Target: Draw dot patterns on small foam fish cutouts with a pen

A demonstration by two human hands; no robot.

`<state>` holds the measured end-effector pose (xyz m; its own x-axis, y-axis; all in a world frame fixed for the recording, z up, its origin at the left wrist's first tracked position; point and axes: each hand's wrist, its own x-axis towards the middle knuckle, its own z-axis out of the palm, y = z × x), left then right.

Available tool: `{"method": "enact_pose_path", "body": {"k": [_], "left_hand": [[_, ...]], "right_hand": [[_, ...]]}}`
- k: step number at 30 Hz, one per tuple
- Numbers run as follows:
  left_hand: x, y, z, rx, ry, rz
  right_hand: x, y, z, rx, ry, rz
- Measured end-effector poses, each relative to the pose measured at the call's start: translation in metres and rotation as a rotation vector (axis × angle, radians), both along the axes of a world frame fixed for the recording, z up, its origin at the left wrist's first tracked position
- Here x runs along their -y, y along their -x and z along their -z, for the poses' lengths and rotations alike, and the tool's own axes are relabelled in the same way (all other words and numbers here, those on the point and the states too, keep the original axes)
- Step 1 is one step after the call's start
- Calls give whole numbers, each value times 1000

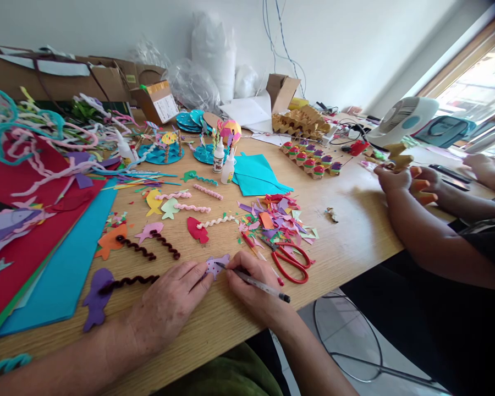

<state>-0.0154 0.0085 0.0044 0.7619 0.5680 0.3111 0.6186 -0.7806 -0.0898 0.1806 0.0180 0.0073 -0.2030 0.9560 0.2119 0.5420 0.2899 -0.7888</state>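
Note:
My right hand (251,283) is closed around a black-capped pen (268,287) with a clear barrel. The pen's tip rests on a small lilac paper fish (214,266) dotted with dark spots. My left hand (169,297) steadies the fish's left side against the table, its fingertips pressed together there. To the left lies a purple fish (97,300) with a dark twisted pipe cleaner (134,281). Farther up are an orange fish (112,241), a red fish (198,231) and a yellow fish (153,202). Red-handled scissors (291,261) lie right of my right hand.
Paper scraps (280,220) are heaped beyond the scissors. Glue bottles (227,168) stand mid-table near turquoise sheets (258,175). Coloured sheets (58,280) and tangled pipe cleaners (45,132) fill the left. A painted egg carton (313,159) sits farther back. At right, another person's hands (396,179) hold carton pieces.

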Motion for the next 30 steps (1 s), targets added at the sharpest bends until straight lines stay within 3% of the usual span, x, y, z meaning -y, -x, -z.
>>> {"method": "enact_pose_path", "body": {"k": [30], "left_hand": [[0,0,-1,-16,-1,-5]], "right_hand": [[0,-1,-2,12,13,-10]]}}
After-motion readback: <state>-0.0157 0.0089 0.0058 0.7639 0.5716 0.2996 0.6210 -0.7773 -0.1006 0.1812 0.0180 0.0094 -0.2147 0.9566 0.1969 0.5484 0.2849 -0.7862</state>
